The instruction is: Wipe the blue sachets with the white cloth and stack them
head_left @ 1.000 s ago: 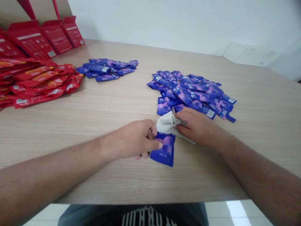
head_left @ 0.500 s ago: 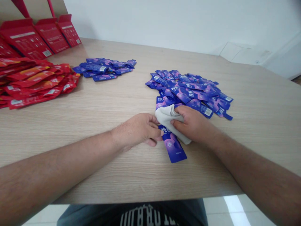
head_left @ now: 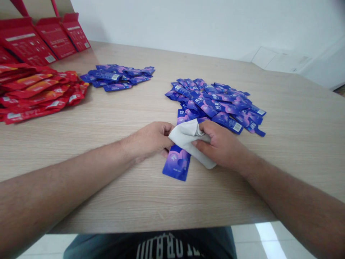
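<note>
My right hand (head_left: pixel 222 144) is closed on a folded pale grey cloth (head_left: pixel 185 135), thumb on top. The cloth covers the upper part of a purple-blue packet (head_left: pixel 176 163), whose lower end points toward me. My left hand (head_left: pixel 155 140) grips that packet at its upper left edge, with fingertips partly hidden behind the packet and cloth. Just beyond both hands lies a loose pile of similar purple packets (head_left: pixel 212 102), and the cloth overlaps its near edge.
A smaller group of purple packets (head_left: pixel 118 77) lies at the back left. Red packets (head_left: pixel 40 91) are heaped at the far left, before red cartons (head_left: pixel 56 37). The wooden table (head_left: pixel 121 201) meets a white wall (head_left: pixel 183 25).
The held packet has swung its lower end to the left. My left hand has shifted slightly up and left and closed on it; the cloth has moved a little left over it.
</note>
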A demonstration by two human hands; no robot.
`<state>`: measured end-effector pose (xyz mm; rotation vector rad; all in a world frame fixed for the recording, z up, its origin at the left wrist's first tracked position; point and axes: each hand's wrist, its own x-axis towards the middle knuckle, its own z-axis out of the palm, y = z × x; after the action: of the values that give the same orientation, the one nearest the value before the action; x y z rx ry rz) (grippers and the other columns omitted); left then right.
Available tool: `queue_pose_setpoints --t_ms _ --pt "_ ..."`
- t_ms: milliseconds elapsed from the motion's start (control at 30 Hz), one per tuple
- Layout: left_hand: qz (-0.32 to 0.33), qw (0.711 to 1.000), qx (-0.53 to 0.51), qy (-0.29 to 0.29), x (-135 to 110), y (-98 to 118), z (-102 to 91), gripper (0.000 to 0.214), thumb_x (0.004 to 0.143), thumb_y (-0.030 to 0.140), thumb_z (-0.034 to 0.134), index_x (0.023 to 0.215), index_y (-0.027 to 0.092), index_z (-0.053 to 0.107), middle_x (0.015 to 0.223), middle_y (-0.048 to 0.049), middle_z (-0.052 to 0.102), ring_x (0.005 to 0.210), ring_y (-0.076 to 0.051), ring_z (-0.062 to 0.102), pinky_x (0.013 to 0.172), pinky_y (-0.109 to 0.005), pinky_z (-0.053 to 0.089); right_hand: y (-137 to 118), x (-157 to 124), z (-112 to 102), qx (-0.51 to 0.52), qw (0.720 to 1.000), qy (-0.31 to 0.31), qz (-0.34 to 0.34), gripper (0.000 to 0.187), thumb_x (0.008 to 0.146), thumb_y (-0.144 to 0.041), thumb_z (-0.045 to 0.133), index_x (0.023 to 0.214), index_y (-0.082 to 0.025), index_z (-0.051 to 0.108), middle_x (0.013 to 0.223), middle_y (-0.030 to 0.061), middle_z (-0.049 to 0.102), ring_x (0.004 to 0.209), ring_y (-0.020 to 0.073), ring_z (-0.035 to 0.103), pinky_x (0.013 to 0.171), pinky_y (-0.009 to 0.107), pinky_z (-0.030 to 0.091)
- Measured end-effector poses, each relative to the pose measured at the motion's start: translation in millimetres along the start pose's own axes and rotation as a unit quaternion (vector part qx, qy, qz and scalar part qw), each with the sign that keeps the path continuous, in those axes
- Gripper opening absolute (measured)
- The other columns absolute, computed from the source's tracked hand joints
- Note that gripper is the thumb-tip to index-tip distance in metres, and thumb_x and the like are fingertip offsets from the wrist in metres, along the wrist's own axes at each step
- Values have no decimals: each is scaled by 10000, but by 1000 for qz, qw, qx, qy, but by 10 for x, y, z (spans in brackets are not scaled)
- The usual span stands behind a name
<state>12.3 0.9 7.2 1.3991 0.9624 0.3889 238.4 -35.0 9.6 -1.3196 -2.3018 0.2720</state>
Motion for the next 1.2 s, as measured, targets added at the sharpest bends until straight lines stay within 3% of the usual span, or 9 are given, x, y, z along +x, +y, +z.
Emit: queue_pose_setpoints --t_ms 133,233,333,467,600,733,933,1100,1200 --pt "10 1000 12 -5 56 6 -110 182 776 211 658 946 185 717 793 -13 718 598 -97 618 522 -185 490 34 -29 -84 -6 989 12 -149 201 878 -122 589 1059 -193 640 1016 69 649 983 218 584 855 347 451" --pt "-2 999 38 -4 78 -20 -121 163 772 236 674 918 176 718 762 -12 715 613 -111 631 563 -214 520 30 -41 -102 -35 978 18 -205 224 911 -122 570 1079 -218 681 1057 70 664 982 215 575 868 371 441" --pt "7 997 74 1 87 -45 -110 120 770 277 681 835 178 697 684 4 685 594 -116 625 556 -217 509 -64 -57 -59 -53 975 5 -215 218 943 -164 552 1097 -223 695 1084 76 664 990 222 569 870 378 447" --pt "68 972 222 37 74 -28 -96 93 774 282 658 785 204 706 663 24 683 578 -107 593 506 -194 414 -256 -76 31 -45 969 -49 -238 245 989 -185 490 1132 -228 683 1097 72 659 1040 214 558 930 368 452" --pt "101 946 305 34 58 1 -83 93 784 266 637 756 215 711 639 38 681 579 -107 582 508 -201 362 -212 -73 49 -39 966 -72 -245 251 986 -158 473 1143 -211 663 1102 71 662 1050 213 553 949 381 459" --pt "99 942 316 45 63 -7 -68 131 802 292 608 768 213 706 622 37 673 557 -108 565 505 -213 348 -145 -70 34 -52 978 -30 -199 240 943 -122 525 1128 -188 663 1067 84 662 996 228 553 881 389 476" --pt "115 945 302 48 70 -27 -50 155 813 294 576 762 213 697 658 33 681 597 -114 582 541 -218 375 -348 -69 56 -43 961 -62 -267 239 1001 -192 477 1138 -216 671 1077 57 677 1017 216 558 941 384 449" --pt "86 961 259 46 84 -53 -70 150 793 317 590 777 207 691 610 24 656 534 -115 555 483 -219 344 -287 -51 68 -62 976 -16 -206 224 984 -184 499 1121 -194 677 1061 77 678 982 219 556 875 384 463" --pt "97 962 252 44 80 -49 -75 162 801 326 596 756 206 694 644 18 673 573 -115 573 506 -213 366 -360 -55 73 -39 964 -42 -259 244 1004 -194 473 1130 -218 681 1076 52 683 1003 205 552 939 372 448"
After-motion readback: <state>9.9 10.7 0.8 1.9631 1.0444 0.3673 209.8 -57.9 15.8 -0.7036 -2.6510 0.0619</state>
